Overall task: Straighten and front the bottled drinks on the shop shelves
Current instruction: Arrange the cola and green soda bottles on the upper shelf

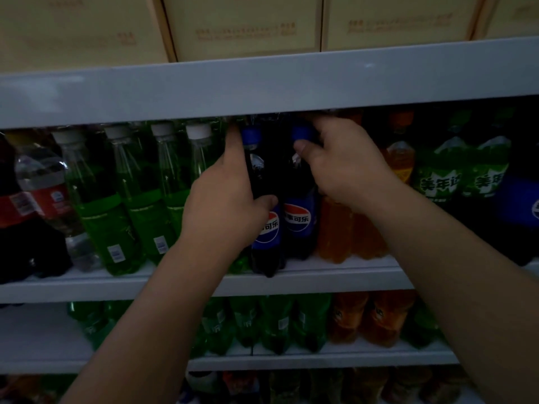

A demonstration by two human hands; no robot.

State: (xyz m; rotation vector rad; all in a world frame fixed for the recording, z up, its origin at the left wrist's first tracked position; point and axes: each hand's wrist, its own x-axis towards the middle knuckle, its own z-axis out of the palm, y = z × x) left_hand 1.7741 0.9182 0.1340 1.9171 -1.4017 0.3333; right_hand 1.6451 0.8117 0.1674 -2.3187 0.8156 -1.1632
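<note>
Two dark cola bottles with blue caps and blue labels stand side by side at the middle of the shelf [320, 275]. My left hand [224, 199] wraps around the left cola bottle [267, 243], thumb across its front. My right hand [341, 164] grips the neck of the right cola bottle [300, 223] just under its cap. Both labels face forward. Left of them stand several green bottles [108, 223] with white caps, and orange bottles [338, 228] stand behind my right wrist.
Red-labelled cola bottles [17, 211] sit at far left, green-labelled bottles [440, 176] and a large blue-labelled one [519, 205] at right. The shelf above [262, 83] hangs low over the caps and carries cartons [245, 24]. Lower shelves hold green and orange bottles [376, 316].
</note>
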